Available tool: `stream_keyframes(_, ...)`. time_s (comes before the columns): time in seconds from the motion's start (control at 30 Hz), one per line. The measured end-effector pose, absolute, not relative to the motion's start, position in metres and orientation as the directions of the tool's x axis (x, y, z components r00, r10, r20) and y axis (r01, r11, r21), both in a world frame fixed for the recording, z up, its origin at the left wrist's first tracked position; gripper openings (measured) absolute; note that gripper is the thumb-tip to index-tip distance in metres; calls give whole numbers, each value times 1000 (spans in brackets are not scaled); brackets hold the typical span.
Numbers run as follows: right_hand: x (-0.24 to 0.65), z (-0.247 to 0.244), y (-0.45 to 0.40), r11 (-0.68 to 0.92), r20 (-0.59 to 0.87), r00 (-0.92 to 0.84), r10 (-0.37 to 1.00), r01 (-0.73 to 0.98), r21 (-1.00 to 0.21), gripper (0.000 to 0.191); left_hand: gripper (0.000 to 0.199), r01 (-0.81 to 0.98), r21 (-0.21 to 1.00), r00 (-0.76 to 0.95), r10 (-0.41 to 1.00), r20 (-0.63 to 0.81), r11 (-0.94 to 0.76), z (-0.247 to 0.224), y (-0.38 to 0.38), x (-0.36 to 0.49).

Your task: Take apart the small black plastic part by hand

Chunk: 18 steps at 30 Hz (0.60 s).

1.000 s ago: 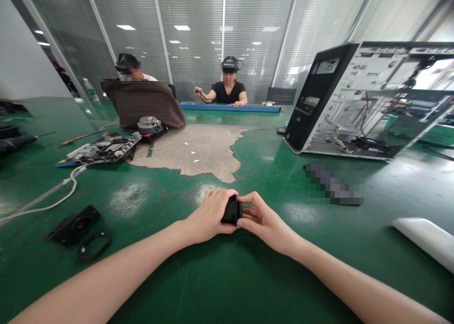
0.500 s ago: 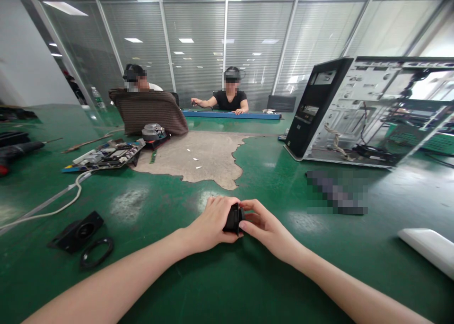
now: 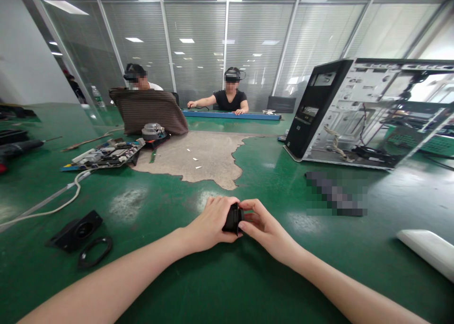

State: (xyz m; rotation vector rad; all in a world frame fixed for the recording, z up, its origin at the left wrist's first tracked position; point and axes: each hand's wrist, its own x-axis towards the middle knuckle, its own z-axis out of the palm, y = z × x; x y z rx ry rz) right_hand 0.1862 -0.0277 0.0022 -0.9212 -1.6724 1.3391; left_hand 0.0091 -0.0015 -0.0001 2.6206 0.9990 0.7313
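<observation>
Low over the middle of the green table, my left hand (image 3: 213, 222) is wrapped round a small black plastic housing (image 3: 231, 220). From the other side, the thumb and fingers of my right hand (image 3: 262, 224) grip a black round part (image 3: 241, 215) on the housing's right face. Whether that round part is separate from the housing I cannot tell. Much of the housing is hidden by my left fingers. Off to the left, a similar black housing with a round opening (image 3: 76, 232) lies on the table, and a black ring (image 3: 95, 252) is beside it.
An opened computer case (image 3: 319, 111) stands at the right, with a blurred-out dark strip (image 3: 333, 194) before it and a white object (image 3: 429, 250) nearer me. A circuit board (image 3: 106, 154), a white cable (image 3: 53, 213) and a drill-like tool (image 3: 21, 149) lie left. Two people sit opposite.
My hands and the black housing stay almost still. Across the table, the person in black has stretched one arm further to the left.
</observation>
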Motion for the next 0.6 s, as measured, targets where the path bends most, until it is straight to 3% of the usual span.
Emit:
stream_keyframes(0.3, 190, -4, -26, 193, 157, -447, 881, 35, -981, 19, 58, 560, 388, 642, 679, 355, -732, 2, -4, 9)
stream_keyframes(0.6, 189, 3, -26, 337, 217, -406, 888, 251, -907, 23, 58, 555, 387, 642, 675, 364, -737, 0, -3, 9)
